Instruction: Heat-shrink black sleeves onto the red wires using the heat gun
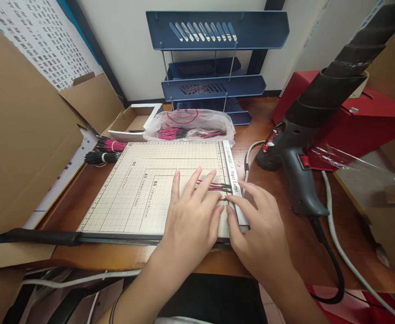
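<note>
Wires (214, 185) under both hands, board (143, 189) ruler (233, 175) reading "Paper Cutter"

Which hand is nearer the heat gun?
Right. The right hand rests at the paper cutter's ruler edge, just left of the heat gun. The left hand lies flat on the wires, farther left.

We see a wooden desk (278, 180) carrying a paper cutter (143, 193) at centre, a heat gun (295, 153) at right, and blue trays (214, 85) at top.
</note>
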### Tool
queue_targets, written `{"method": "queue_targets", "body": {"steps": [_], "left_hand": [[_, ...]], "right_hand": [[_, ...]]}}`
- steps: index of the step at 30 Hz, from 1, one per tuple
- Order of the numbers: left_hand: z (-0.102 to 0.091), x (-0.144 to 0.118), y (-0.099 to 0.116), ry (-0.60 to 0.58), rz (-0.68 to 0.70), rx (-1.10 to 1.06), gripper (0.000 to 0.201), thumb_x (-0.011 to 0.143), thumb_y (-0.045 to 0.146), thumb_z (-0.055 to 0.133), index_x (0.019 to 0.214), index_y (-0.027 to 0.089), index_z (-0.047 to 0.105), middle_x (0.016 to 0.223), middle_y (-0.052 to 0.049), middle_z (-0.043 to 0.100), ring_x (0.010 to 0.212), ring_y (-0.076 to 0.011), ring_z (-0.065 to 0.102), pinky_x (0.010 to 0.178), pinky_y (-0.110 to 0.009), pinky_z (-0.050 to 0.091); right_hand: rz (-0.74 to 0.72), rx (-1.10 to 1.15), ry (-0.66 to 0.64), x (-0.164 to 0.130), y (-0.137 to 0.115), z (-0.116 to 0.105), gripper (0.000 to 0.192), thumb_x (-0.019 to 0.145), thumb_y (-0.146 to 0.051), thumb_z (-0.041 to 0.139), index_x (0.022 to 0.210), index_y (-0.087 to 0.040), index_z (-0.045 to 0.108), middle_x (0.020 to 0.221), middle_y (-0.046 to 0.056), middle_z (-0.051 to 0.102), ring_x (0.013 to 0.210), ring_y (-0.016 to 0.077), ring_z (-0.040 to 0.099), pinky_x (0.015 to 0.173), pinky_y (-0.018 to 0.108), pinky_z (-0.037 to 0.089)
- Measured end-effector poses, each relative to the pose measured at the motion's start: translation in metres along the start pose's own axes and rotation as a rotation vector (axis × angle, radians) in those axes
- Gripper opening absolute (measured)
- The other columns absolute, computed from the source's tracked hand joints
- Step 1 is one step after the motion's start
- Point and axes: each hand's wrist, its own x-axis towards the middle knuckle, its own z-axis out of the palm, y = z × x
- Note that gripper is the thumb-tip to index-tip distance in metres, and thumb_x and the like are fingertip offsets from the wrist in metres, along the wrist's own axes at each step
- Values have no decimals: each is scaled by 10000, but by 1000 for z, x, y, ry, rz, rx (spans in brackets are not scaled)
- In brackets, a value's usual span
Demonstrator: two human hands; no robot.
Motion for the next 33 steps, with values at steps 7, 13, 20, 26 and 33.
{"method": "queue_targets", "body": {"steps": [7,13,20,26,33], "left_hand": [[-2,-1,-3,-20,-52,-154,181,1014,160,512,920,197,662,1432,-68,603,1454,-269,433,1271,-595,66],[-14,-11,-13,-41,-101,-326,113,1022,221,549,962,219,645,1145,-44,660,1101,-242,549,990,-457,418],[-21,-12,-21,-186,-164,-468,140,1050,266,515,945,234,603,916,18,664,921,-202,545,844,-368,393],[-21,-11,-21,-211,-134,-486,140,1047,247,528,989,260,655,973,42,720,946,-197,561,875,-376,355],[-20,-11,-20,-195,-107,-492,164,1046,256,542,1032,275,704,989,36,754,934,-201,573,868,-393,355]], "right_hand": [[21,63,-93,-1,8,-1,139,950,-191,567,1036,-197,676,1353,126,581,1258,311,542,1002,559,480],[-1,213,-196,-1,12,-9,64,982,-253,581,1018,-274,630,1414,43,523,1380,236,446,1097,505,391],[19,284,-240,2,10,-12,77,1005,-223,542,1028,-266,602,1408,22,521,1384,177,432,1135,422,349],[-17,269,-234,0,11,-11,97,996,-191,551,1047,-254,604,1403,30,533,1393,184,432,1144,413,354],[-39,260,-227,1,9,-12,107,993,-166,547,1042,-240,605,1357,50,570,1375,201,451,1135,440,372]]}}
